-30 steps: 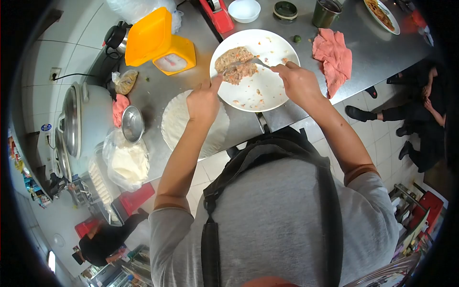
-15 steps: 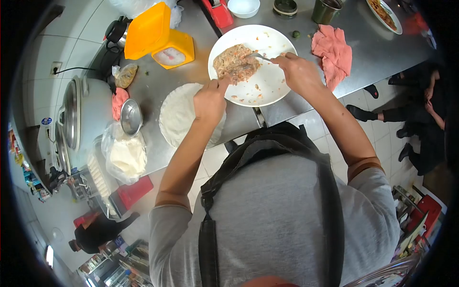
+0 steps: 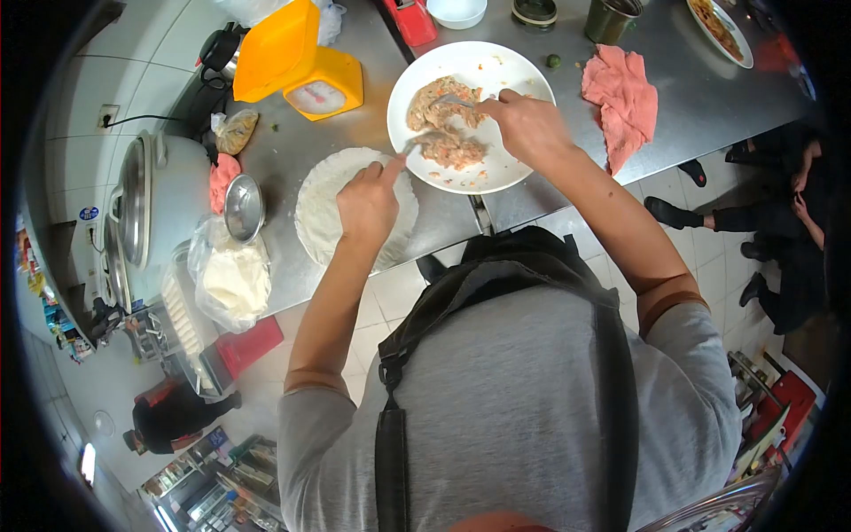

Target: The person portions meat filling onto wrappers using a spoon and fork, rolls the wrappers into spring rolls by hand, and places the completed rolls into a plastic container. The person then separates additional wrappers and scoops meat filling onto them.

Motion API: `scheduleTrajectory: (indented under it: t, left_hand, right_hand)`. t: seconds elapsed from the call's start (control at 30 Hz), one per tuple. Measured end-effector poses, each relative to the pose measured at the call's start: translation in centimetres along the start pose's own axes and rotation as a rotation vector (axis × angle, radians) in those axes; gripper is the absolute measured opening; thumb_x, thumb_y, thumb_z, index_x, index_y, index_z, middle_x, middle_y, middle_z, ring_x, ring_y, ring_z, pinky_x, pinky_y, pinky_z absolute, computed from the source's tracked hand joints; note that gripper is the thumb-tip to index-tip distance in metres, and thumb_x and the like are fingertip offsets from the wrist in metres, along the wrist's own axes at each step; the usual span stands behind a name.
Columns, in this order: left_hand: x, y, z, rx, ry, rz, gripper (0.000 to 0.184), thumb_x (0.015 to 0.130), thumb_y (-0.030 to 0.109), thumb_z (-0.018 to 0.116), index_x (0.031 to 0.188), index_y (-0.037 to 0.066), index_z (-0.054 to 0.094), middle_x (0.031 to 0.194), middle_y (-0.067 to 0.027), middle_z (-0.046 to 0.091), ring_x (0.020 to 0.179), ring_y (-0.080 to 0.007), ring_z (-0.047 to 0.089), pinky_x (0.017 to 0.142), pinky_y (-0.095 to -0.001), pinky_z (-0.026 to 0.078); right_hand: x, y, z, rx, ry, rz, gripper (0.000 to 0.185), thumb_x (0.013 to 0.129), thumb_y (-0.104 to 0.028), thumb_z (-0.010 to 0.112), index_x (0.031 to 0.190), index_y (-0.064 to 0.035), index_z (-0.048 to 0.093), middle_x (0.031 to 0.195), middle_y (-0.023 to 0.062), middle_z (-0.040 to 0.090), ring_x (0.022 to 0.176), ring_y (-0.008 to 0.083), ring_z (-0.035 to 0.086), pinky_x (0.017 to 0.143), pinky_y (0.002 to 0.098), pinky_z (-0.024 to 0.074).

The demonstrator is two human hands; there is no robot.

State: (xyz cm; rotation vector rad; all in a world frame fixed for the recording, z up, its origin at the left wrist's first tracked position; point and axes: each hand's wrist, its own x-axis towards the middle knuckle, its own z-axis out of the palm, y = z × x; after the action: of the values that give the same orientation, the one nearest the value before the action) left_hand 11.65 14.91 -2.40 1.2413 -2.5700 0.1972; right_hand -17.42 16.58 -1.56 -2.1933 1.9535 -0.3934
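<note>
A large white plate [image 3: 523,168] holds a soft, pinkish minced filling [image 3: 454,152] flecked with orange and green, now in two clumps. My right hand [image 3: 532,131] is closed on a metal fork [image 3: 454,100], its head in the upper clump. From the plate's left rim, my left hand [image 3: 368,199] grips a second metal utensil [image 3: 430,138], whose head touches the lower clump; whether it is a spoon or fork I cannot tell. Below that hand lies a round, pale floury disc [image 3: 319,208], partly covered by the hand and forearm.
Left on the steel counter [image 3: 279,177] are a yellow scale [image 3: 337,84], a metal bowl [image 3: 244,208] and a bag of white dough-like material [image 3: 232,279]. A pink cloth [image 3: 620,97] lies right of the plate. Beyond it sit a white bowl [image 3: 456,11] and dark canister [image 3: 612,19]. Other people are nearby.
The filling has been parted from one mass into two clumps. My left hand has drawn back left and slightly down; my right hand has moved left, its fork further over the filling.
</note>
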Motion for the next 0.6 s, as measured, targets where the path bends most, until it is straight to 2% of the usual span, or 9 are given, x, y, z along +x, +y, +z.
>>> scheduleTrajectory:
  t: [0.13,0.23,0.3,0.4,0.47,0.5,0.57,0.6]
  left_hand:
    - [0.3,-0.2,-1.3,-0.08,-0.024,0.009,0.044,0.077,0.0,0.063,0.113,0.023,0.073,0.077,-0.0034,0.063,0.071,-0.0233,0.067,0.058,-0.0388,0.053]
    - [-0.1,0.0,-0.5,-0.076,-0.005,-0.131,0.043,0.077,0.0,0.063,0.113,0.022,0.073,0.078,-0.0037,0.064,0.072,-0.0238,0.067,0.06,-0.0389,0.054]
    - [-0.4,1.7,0.3,-0.108,-0.021,-0.046,0.04,0.079,0.0,0.062,0.111,0.021,0.073,0.078,-0.004,0.065,0.072,-0.0246,0.068,0.06,-0.039,0.054]
    - [-0.3,1.6,-0.3,-0.182,0.013,-0.007,0.038,0.082,0.0,0.061,0.111,0.021,0.074,0.077,-0.0051,0.066,0.07,-0.0252,0.068,0.059,-0.0396,0.054]
    - [0.1,0.5,-0.5,-0.219,0.067,-0.072,0.039,0.082,0.0,0.061,0.112,0.021,0.075,0.077,-0.0063,0.067,0.07,-0.0256,0.068,0.06,-0.0404,0.054]
    - [0.4,0.3,-0.1,-0.219,0.063,-0.075,0.039,0.082,0.0,0.061,0.112,0.021,0.075,0.077,-0.0063,0.067,0.07,-0.0256,0.068,0.06,-0.0404,0.054]
    - [0.9,0.1,0.6,-0.189,0.059,-0.088,0.04,0.082,0.0,0.061,0.113,0.021,0.074,0.079,-0.0062,0.068,0.07,-0.026,0.069,0.06,-0.041,0.054]
    - [0.7,0.9,0.7,-0.19,0.057,-0.088,0.04,0.082,0.0,0.061,0.113,0.021,0.074,0.079,-0.0062,0.068,0.07,-0.026,0.069,0.06,-0.041,0.054]
  right_hand:
    - [-0.3,0.5,0.0,0.058,0.052,-0.022,0.047,0.084,-0.001,0.058,0.122,-0.0223,0.072,0.102,0.0096,0.07,0.088,0.0309,0.072,0.075,0.0428,0.0569]
    - [-1.2,0.6,-0.3,0.115,0.076,-0.042,0.045,0.085,-0.001,0.058,0.122,-0.0219,0.072,0.104,0.01,0.071,0.089,0.0313,0.071,0.076,0.0437,0.0566]
    - [-1.7,0.6,-0.8,0.114,0.073,-0.062,0.043,0.086,-0.002,0.058,0.122,-0.0215,0.072,0.105,0.0101,0.071,0.089,0.0313,0.071,0.076,0.0442,0.0563]
    - [-3.9,2.1,-2.3,0.271,0.149,-0.027,0.034,0.091,-0.004,0.061,0.12,-0.0171,0.074,0.104,0.0111,0.073,0.087,0.0317,0.071,0.075,0.0428,0.0552]
    - [-5.6,3.7,-3.9,0.581,0.159,-0.122,0.025,0.093,-0.007,0.064,0.114,-0.0122,0.076,0.102,0.0121,0.075,0.084,0.0326,0.07,0.073,0.0409,0.0536]
    - [-6.6,4.0,-4.5,0.585,0.155,-0.121,0.025,0.093,-0.007,0.064,0.114,-0.0122,0.076,0.102,0.0121,0.075,0.084,0.0326,0.07,0.073,0.0409,0.0536]
    - [-8.3,4.5,-5.4,0.759,-0.173,0.045,0.022,0.092,-0.006,0.067,0.111,-0.0095,0.076,0.096,0.0126,0.075,0.079,0.0282,0.068,0.07,0.0365,0.0518]
    - [-8.9,4.7,-5.0,0.755,-0.214,0.053,0.023,0.092,-0.006,0.066,0.113,-0.0092,0.076,0.092,0.0119,0.074,0.074,0.0215,0.066,0.068,0.0333,0.0499]
